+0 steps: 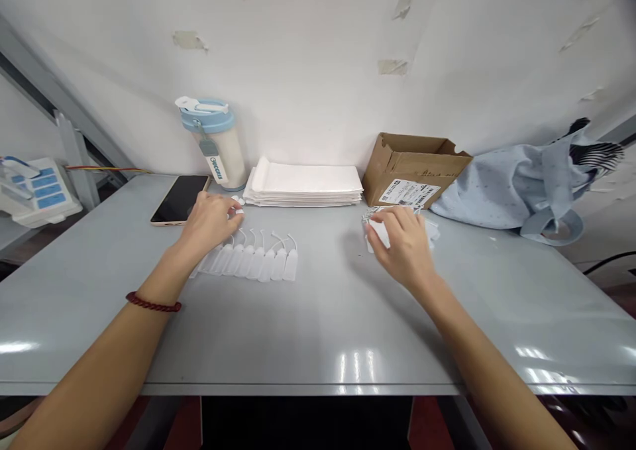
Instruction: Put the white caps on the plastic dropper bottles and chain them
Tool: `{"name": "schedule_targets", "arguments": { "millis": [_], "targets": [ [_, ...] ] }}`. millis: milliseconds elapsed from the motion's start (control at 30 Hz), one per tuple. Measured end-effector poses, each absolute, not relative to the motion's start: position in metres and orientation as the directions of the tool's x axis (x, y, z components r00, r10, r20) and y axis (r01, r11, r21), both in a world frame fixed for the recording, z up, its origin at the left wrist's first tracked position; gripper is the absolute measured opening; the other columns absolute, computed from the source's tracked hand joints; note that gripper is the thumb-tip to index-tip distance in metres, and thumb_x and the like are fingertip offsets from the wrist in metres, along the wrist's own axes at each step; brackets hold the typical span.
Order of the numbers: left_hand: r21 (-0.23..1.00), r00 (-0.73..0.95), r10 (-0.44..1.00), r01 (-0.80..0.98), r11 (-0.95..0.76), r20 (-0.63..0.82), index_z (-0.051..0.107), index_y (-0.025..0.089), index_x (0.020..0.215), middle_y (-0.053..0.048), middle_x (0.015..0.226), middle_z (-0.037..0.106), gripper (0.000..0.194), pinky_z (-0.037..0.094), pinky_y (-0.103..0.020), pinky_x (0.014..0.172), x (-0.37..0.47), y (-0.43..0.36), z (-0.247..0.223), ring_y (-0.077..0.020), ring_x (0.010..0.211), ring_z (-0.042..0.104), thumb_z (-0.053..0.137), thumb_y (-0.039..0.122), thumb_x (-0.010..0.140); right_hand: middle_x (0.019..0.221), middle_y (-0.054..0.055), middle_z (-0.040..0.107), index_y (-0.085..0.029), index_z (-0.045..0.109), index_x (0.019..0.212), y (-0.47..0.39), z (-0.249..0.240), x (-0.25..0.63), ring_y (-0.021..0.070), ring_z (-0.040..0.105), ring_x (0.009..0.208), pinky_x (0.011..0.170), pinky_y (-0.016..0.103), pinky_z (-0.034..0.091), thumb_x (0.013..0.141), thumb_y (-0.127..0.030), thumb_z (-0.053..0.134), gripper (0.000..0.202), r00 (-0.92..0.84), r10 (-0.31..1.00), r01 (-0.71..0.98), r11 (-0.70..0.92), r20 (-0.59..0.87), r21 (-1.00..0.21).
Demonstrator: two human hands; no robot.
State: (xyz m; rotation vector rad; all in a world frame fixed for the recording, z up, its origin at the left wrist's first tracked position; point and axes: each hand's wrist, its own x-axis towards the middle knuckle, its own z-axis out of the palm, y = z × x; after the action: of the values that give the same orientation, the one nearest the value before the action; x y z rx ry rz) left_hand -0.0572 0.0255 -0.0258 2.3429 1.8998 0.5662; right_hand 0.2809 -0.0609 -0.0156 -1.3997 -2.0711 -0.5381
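head view: right grip (403, 243), seemingly parted, nears tags (431, 230); left grip (214, 217) parted; front edge bare.

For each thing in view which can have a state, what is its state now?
Phone: flat, screen dark
Bottle: upright, lid on
White packets: stacked
Cardboard box: open at top
Blue cloth: crumpled
Row of tags: side by side, flat
Tags by the right hand: loosely piled, partly hidden
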Motion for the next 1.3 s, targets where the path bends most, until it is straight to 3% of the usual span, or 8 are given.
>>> {"name": "schedule_targets", "arguments": {
  "millis": [200,400,667,900,967,1067,1200,1300],
  "targets": [
    [0.208,0.094,0.963,0.967,-0.149,0.253,0.057,0.011,0.110,-0.011,0.089,0.066,0.041,0.041,-0.039,0.084,-0.054,0.025,-0.028,-0.0326,0.099,0.050,0.051,0.034,0.077,0.097,0.011,0.062,-0.014,0.055,0.101,-0.079,-0.028,0.235,0.0236,0.054,0.090,0.075,0.035,0.037,0.091,-0.027,0.046,0.018,-0.454,0.758,0.785,0.589,0.468,-0.193],
    [0.144,0.108,0.975,0.980,-0.138,0.195,0.059,0.008,0.111,-0.012,0.091,0.067,0.040,0.039,-0.040,0.090,-0.057,0.031,-0.034,-0.0296,0.095,0.055,0.048,0.031,0.080,0.114,0.014,0.056,-0.013,0.046,0.120,-0.077,-0.043,0.203,0.0264,0.050,0.103,0.086,0.040,0.040,0.084,-0.052,0.055,0.054,-0.550,0.800,0.692,0.597,0.238,-0.407],
    [0.082,0.168,0.972,0.980,-0.183,0.166,0.067,0.012,0.091,-0.012,0.089,0.069,0.031,0.040,-0.039,0.088,-0.055,0.032,-0.035,-0.0287,0.089,0.058,0.045,0.031,0.079,0.111,0.016,0.053,-0.010,0.046,0.125,-0.066,-0.051,0.182,0.0297,0.046,0.102,0.086,0.044,0.039,0.076,-0.062,0.057,0.072,-0.495,0.845,0.749,0.534,0.204,-0.392],
    [0.094,0.167,0.965,0.977,-0.189,0.202,0.067,0.014,0.084,-0.012,0.085,0.069,0.028,0.040,-0.039,0.087,-0.053,0.029,-0.034,-0.0289,0.086,0.059,0.047,0.032,0.079,0.106,0.012,0.054,-0.014,0.051,0.116,-0.069,-0.046,0.186,0.0272,0.048,0.099,0.086,0.042,0.040,0.076,-0.049,0.065,0.055,-0.447,0.876,0.747,0.478,0.184,-0.461],
    [0.148,0.165,0.957,0.968,-0.203,0.237,0.066,0.015,0.084,-0.010,0.087,0.069,0.027,0.041,-0.037,0.085,-0.047,0.024,-0.028,-0.0285,0.090,0.057,0.049,0.035,0.079,0.106,0.012,0.053,-0.015,0.049,0.119,-0.070,-0.042,0.194,0.0267,0.048,0.098,0.086,0.042,0.041,0.076,-0.046,0.065,0.056,-0.428,0.874,0.735,0.484,0.229,-0.475],
    [0.390,0.179,0.930,0.870,-0.302,0.321,0.066,0.017,0.083,-0.007,0.085,0.069,0.026,0.043,-0.032,0.078,-0.026,0.007,-0.014,-0.0257,0.091,0.056,0.054,0.040,0.078,0.107,0.013,0.053,-0.015,0.047,0.121,-0.074,-0.036,0.210,0.0276,0.049,0.100,0.086,0.044,0.041,0.077,-0.042,0.065,0.055,-0.386,0.867,0.749,0.493,0.313,-0.443],
    [0.663,0.285,0.919,0.637,-0.393,0.270,0.067,0.020,0.081,-0.002,0.083,0.067,0.026,0.043,-0.027,0.069,0.009,-0.026,0.001,-0.0187,0.080,0.057,0.059,0.045,0.079,0.110,0.013,0.053,-0.017,0.042,0.124,-0.078,-0.029,0.225,0.0265,0.051,0.100,0.086,0.043,0.043,0.080,-0.026,0.059,0.048,-0.392,0.838,0.731,0.534,0.379,-0.425],
    [0.747,0.317,0.918,0.545,-0.381,0.236,0.067,0.021,0.082,-0.001,0.084,0.068,0.024,0.044,-0.027,0.067,0.025,-0.044,0.005,-0.0170,0.077,0.057,0.061,0.044,0.079,0.114,0.013,0.054,-0.019,0.034,0.129,-0.081,-0.029,0.225,0.0238,0.054,0.099,0.084,0.040,0.045,0.081,-0.014,0.050,0.051,-0.446,0.807,0.656,0.589,0.387,-0.473]
  ]
}}
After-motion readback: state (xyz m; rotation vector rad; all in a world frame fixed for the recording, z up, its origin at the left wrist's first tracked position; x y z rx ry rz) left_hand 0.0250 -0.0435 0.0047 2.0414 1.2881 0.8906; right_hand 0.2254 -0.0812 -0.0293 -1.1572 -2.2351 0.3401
